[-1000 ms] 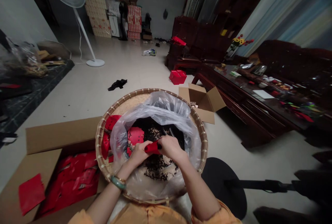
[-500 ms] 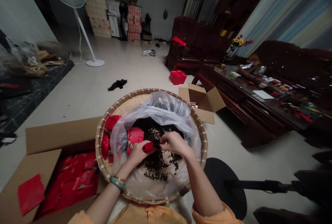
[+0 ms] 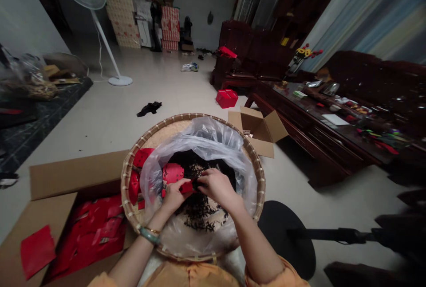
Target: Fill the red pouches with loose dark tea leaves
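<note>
"Over at eight o'clock from the woven basket (image 3: 261, 171), what's that?"

"An open carton (image 3: 80, 171) with red pouches (image 3: 93, 227) inside. Moving right, the left hand (image 3: 173, 196) grips a small red packet (image 3: 187, 186) near the clock's centre, above the clear plastic bag (image 3: 213, 134) in the basket."

"And the right hand (image 3: 218, 185)?"

"Bent narrow at the packet's three o'clock end; whether it pinches anything, I can't tell."

"How would you work it well?"

"I'd let the left hand steady the packet without crushing it, keep the right fingertips light on that end, and stay low over the bag, so anything dropped lands among the dark strips (image 3: 199, 218)."

"Further right?"

"An open cardboard box (image 3: 278, 129), at two o'clock, on the floor (image 3: 333, 216)."
</note>
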### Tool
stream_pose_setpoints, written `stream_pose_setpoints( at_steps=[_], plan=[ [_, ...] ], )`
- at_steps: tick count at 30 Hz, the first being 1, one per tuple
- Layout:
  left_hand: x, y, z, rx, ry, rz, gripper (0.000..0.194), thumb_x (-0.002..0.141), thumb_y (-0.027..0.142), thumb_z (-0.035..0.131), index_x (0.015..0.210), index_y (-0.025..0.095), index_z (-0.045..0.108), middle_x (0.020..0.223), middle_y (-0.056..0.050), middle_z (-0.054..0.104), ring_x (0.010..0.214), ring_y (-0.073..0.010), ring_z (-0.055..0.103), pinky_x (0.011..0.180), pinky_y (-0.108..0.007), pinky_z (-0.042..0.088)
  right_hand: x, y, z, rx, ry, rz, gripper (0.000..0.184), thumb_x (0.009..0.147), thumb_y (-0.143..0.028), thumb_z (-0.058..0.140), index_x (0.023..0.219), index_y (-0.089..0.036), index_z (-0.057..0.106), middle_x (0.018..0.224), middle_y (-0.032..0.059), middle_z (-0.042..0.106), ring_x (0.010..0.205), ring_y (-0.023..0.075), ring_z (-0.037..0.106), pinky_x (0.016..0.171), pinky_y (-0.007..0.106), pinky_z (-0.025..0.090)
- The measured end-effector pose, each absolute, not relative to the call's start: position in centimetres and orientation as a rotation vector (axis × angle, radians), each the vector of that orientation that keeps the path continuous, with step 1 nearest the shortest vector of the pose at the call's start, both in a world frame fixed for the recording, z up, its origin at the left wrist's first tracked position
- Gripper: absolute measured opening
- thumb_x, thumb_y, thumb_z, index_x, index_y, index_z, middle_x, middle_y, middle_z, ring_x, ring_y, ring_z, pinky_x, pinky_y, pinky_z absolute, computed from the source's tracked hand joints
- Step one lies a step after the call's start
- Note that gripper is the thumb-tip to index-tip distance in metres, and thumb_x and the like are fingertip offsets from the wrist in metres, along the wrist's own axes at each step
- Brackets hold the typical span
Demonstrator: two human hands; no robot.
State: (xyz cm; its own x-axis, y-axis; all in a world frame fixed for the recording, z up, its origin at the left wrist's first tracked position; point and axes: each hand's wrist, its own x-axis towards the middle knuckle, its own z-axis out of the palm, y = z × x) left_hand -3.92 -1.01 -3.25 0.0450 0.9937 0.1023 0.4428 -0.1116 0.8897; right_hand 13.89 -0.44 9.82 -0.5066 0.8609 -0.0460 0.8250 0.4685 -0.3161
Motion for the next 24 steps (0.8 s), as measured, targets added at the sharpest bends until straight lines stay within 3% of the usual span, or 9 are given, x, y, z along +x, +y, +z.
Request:
stream_pose_setpoints(
  at_steps=[6,11,16,18,21,23,24],
  plan=[
    [-3.6,-1.2,-3.5,1.678,1.425,0.972,0.028,0.065,0.029,0.067,0.091,0.020,0.069,0.072,0.000,0.070,0.064,-0.0160,0.061,0.062,-0.024,0.046,12.4,0.3,8.4,-1.609,-2.719,0.365,0.011,0.077,-0.023,0.062,0.081,-0.021,0.071,0.087,0.0094,0.068,0.090,0.0235,0.060,0.067,0.028,0.046],
    [-3.4,-1.0,-4.1,1.597,1.449,0.984,0.030,0.063,0.033,0.070,0.089,0.019,0.068,0.069,0.000,0.069,0.064,-0.0163,0.061,0.063,-0.025,0.048,13.6,0.7,8.8,-1.483,-2.559,0.520,0.010,0.076,-0.022,0.062,0.082,-0.024,0.070,0.085,0.0039,0.068,0.100,0.0205,0.056,0.077,0.026,0.045],
    [-3.3,-0.7,-4.0,1.462,1.408,1.070,0.038,0.060,0.033,0.073,0.092,0.014,0.066,0.082,-0.004,0.072,0.073,-0.0186,0.064,0.072,-0.030,0.051,16.0,1.1,9.7,-1.457,-2.261,0.602,0.011,0.075,-0.017,0.061,0.082,-0.021,0.069,0.094,0.0035,0.068,0.101,0.0199,0.056,0.086,0.029,0.043],
    [-3.3,-0.7,-3.8,1.387,1.374,1.114,0.039,0.058,0.034,0.074,0.091,0.014,0.066,0.086,-0.005,0.072,0.077,-0.0197,0.065,0.076,-0.031,0.051,16.6,0.9,9.6,-1.459,-2.223,0.615,0.020,0.074,-0.017,0.061,0.093,-0.021,0.068,0.103,0.0051,0.066,0.102,0.0205,0.056,0.089,0.032,0.042],
    [-2.9,-0.9,-3.2,1.273,1.360,1.122,0.040,0.055,0.037,0.076,0.086,0.013,0.066,0.083,-0.007,0.072,0.076,-0.0210,0.066,0.075,-0.033,0.053,16.4,0.5,8.8,-1.376,-2.174,0.709,0.052,0.072,-0.024,0.066,0.122,-0.021,0.054,0.118,0.0082,0.059,0.105,0.0211,0.055,0.089,0.033,0.042],
    [-2.4,-1.2,-2.7,1.212,1.352,1.103,0.042,0.053,0.037,0.078,0.084,0.013,0.065,0.082,-0.007,0.072,0.076,-0.0219,0.066,0.074,-0.035,0.053,15.6,0.3,8.0,-1.322,-2.099,0.799,0.062,0.069,-0.030,0.070,0.127,-0.019,0.049,0.115,0.0087,0.061,0.099,0.0203,0.058,0.084,0.031,0.045],
    [-2.1,-1.4,-2.5,1.182,1.343,1.093,0.044,0.051,0.037,0.079,0.085,0.013,0.065,0.083,-0.007,0.072,0.076,-0.0223,0.066,0.074,-0.035,0.053,15.1,0.3,7.6,-1.326,-2.045,0.851,0.058,0.069,-0.031,0.070,0.123,-0.019,0.053,0.108,0.0078,0.065,0.093,0.0196,0.060,0.080,0.030,0.046]
  ],
)
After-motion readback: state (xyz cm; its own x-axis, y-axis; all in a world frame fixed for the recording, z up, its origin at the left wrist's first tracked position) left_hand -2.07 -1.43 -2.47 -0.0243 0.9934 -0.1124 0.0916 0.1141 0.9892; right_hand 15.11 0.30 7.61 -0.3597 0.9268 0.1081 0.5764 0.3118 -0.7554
